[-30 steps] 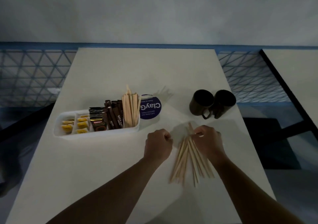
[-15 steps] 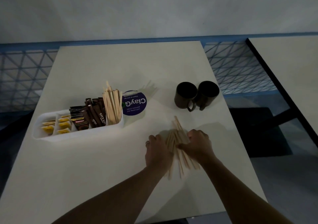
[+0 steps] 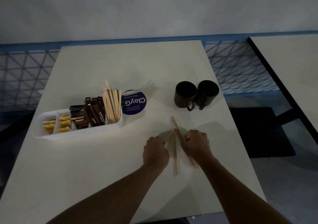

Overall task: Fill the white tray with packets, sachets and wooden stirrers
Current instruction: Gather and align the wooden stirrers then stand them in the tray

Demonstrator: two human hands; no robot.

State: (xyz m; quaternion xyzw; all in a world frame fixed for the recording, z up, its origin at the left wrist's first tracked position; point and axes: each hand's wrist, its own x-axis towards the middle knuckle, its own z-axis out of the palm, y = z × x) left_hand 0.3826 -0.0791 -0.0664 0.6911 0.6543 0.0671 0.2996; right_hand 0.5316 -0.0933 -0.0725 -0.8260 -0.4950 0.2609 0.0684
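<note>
A dim room, a pale bench (image 3: 103, 163). A second ago the loose stirrers (image 3: 175, 148) lay fanned; now the left hand (image 3: 155, 152) and right hand (image 3: 196, 145), both curled around them, have squeezed them into a narrower bundle. It looks nearly ready to lift to the white tray (image 3: 77, 134), whose end compartment already holds stirrers.
</note>
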